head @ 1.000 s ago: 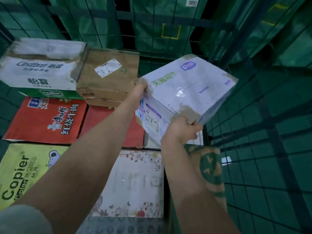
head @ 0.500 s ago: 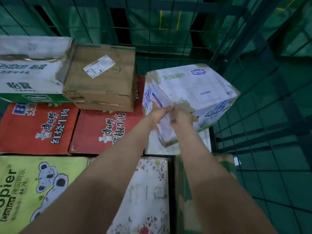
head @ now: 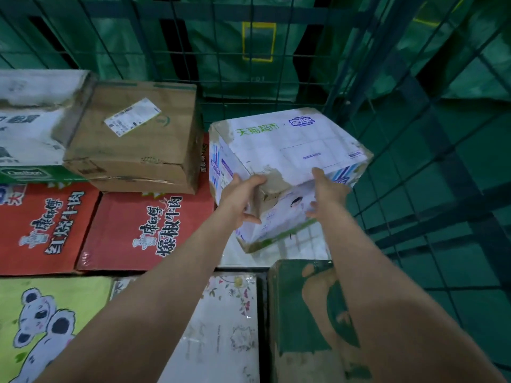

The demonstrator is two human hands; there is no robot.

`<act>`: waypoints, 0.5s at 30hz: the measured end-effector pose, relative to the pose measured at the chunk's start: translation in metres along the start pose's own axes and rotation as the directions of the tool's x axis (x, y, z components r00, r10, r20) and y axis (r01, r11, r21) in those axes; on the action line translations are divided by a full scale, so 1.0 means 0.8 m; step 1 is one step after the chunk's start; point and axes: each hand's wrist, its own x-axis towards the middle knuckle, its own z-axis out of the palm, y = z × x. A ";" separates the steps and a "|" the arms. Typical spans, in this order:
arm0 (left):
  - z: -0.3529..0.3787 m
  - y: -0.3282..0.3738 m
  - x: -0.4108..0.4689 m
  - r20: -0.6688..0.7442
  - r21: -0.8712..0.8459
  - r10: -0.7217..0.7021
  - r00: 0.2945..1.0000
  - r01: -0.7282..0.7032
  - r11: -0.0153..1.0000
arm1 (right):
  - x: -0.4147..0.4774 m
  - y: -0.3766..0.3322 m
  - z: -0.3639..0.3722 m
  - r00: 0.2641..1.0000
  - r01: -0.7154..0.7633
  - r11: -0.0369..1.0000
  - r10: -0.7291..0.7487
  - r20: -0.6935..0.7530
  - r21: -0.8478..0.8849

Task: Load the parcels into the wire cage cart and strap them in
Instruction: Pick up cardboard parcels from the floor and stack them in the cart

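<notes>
A white parcel with green and blue print [head: 287,150] sits tilted in the back right corner of the wire cage cart [head: 409,150], on top of a pale box. My left hand [head: 243,197] curls round its near left corner, thumb on the top face. My right hand [head: 326,192] lies against its near side with the fingers spread. Beside it to the left stands a brown carton with a shipping label [head: 138,136].
Packed below are two red cartons [head: 143,228], a white and green carton [head: 30,125] at the back left, a yellow copier-paper box [head: 47,322], a floral white box [head: 221,333] and a green-brown box [head: 304,313]. Green mesh walls close the back and right.
The white parcel has gone down from mid-air into the back right corner. Both hands shifted from its sides to its near edge and have spread apart.
</notes>
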 end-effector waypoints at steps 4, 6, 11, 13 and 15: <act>0.005 -0.035 -0.010 -0.076 -0.079 -0.013 0.997 0.007 0.997 | 0.030 -0.012 -0.006 0.999 -0.023 0.999 0.024 0.038 -0.029; 0.015 -0.060 -0.020 -0.097 -0.147 0.000 0.995 -0.015 0.989 | 0.024 -0.008 0.001 0.989 -0.088 0.994 0.095 0.116 -0.068; 0.043 -0.078 -0.016 -0.099 -0.168 0.123 0.987 -0.139 0.976 | 0.043 0.014 0.007 0.989 -0.057 0.998 0.058 0.134 -0.012; 0.038 -0.063 0.003 -0.155 -0.075 0.236 0.959 -0.250 0.965 | 0.046 0.020 0.011 0.973 -0.049 0.996 0.030 0.230 0.076; 0.023 -0.034 0.017 -0.164 0.065 0.351 0.922 -0.345 0.936 | 0.042 0.027 0.028 0.948 -0.070 0.996 0.049 0.316 0.057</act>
